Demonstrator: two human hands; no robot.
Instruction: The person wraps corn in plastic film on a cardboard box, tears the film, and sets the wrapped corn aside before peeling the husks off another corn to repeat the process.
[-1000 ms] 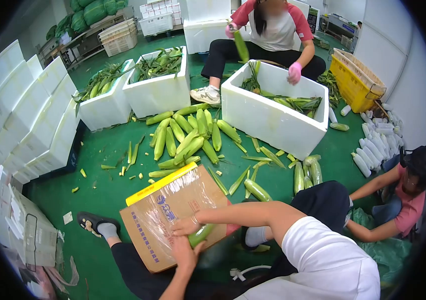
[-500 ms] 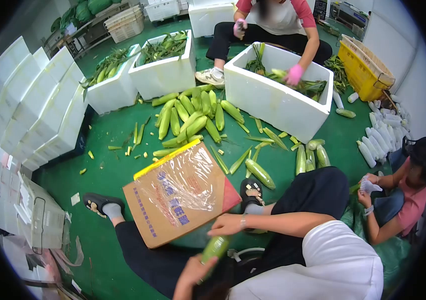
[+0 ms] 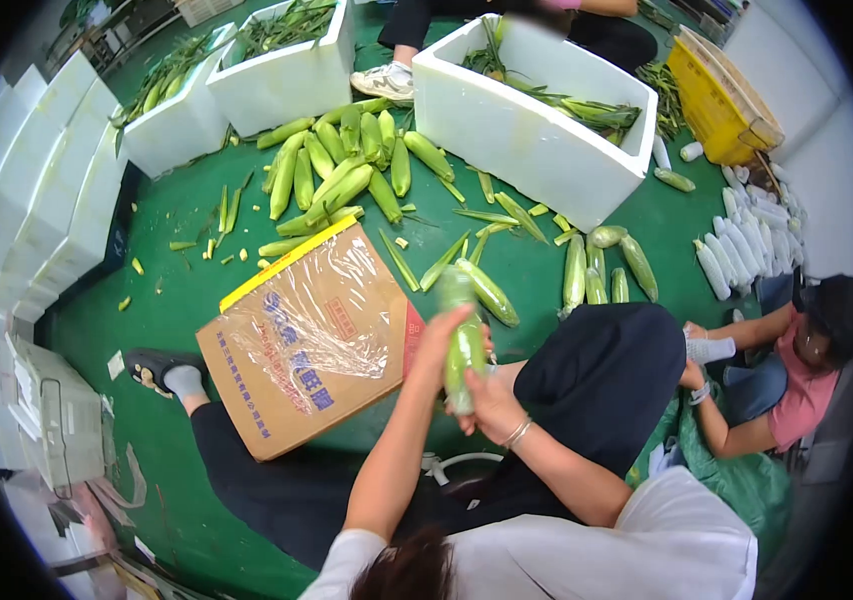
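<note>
A green ear of corn (image 3: 464, 352), shiny as if in clear film, is held up over my lap. Around its middle wrap the fingers of my left hand (image 3: 443, 335). My right hand (image 3: 495, 402), with a bracelet at the wrist, closes on its lower end. Its top is blurred by motion. Below and left of my hands, a cardboard box (image 3: 237, 370) lies between my legs with crumpled clear film (image 3: 337, 335) on it and a yellow strip (image 3: 282, 268) along its far edge. Just beyond my hands, another ear of corn (image 3: 489, 296) rests on the floor.
A pile of green corn (image 3: 337, 175) lies ahead, before white foam boxes (image 3: 537, 135) holding corn and leaves. More ears (image 3: 597, 268) sit by my right knee. At right are a person (image 3: 802, 370) holding something white, white-wrapped pieces (image 3: 737, 255) and a yellow crate (image 3: 717, 95).
The ear of corn has risen from low by my lap to in front of me. My right hand, earlier near its top, now grips its lower end. The view has shifted.
</note>
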